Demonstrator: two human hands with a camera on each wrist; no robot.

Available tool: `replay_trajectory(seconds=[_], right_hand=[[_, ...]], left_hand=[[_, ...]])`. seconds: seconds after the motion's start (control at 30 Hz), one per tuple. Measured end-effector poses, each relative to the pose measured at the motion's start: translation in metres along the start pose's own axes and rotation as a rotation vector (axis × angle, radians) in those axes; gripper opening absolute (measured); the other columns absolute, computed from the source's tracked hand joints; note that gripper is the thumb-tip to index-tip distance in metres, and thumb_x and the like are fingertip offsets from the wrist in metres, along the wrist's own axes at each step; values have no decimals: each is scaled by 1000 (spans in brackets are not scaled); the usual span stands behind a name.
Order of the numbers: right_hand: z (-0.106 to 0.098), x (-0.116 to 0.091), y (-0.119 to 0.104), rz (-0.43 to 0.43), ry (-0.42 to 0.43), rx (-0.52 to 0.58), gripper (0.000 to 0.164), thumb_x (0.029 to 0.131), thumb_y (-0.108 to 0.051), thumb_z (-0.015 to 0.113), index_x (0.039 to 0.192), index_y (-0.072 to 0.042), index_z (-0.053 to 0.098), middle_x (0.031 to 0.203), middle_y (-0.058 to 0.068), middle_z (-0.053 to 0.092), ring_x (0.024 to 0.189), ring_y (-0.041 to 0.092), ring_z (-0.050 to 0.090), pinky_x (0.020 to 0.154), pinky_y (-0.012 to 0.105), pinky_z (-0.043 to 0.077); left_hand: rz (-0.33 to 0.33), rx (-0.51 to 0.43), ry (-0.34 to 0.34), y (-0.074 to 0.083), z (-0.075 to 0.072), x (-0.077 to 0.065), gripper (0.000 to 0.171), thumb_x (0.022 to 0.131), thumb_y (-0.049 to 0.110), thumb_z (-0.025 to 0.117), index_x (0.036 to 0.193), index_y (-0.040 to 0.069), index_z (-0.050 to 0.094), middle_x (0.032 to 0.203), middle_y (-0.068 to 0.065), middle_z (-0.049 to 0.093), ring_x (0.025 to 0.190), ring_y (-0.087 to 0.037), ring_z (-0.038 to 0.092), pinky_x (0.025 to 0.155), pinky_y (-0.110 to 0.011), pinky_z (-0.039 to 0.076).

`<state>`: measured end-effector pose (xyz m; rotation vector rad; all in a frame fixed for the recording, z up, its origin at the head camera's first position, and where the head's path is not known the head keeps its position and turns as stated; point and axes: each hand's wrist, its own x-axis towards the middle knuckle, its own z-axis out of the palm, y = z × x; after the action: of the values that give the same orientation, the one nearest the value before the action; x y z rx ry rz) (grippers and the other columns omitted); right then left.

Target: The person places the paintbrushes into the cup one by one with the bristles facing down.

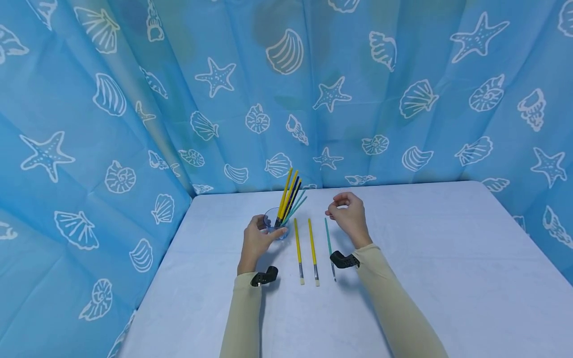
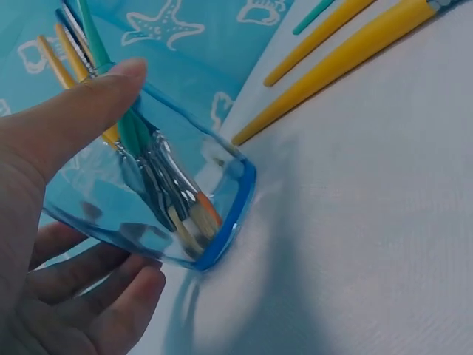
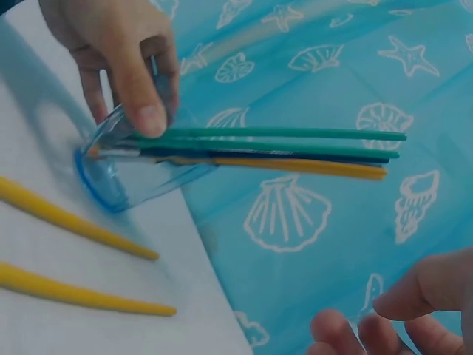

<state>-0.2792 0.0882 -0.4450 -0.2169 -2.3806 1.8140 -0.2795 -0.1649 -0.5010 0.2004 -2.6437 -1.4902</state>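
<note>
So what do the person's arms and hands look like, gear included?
Left sleeve and right sleeve: long, plain beige, ending at the wrists. Left wrist device and right wrist device: small, black, angled. Left hand and right hand: no gloves. No cables visible.

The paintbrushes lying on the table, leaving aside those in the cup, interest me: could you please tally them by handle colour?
Yellow-handled paintbrushes: 2
Green-handled paintbrush: 1
Total: 3
</note>
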Motion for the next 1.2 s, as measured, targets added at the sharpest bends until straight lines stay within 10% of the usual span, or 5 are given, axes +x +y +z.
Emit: replay_trajectory(seconds=[0.87,1.2], right_hand=[[8,2,34,134,-231,-444,42,93,-20,74,128,-1,61,112,17,68,85,24,67,68,28,56],[20,2,36,184,-271,-570,42,89,-16,78,124,0,61,111,16,67,95,27,61,86,42,58]], left_hand=[[13,-58,-50,-6,-4,4,90,80,37,90,154,11,46,150,-19,55,137,-37,57,114,-47,54],[-33,-40,-54,-7,-3,4,90,79,41,90,153,11,48,149,-17,56,135,-36,58,113,-48,54]])
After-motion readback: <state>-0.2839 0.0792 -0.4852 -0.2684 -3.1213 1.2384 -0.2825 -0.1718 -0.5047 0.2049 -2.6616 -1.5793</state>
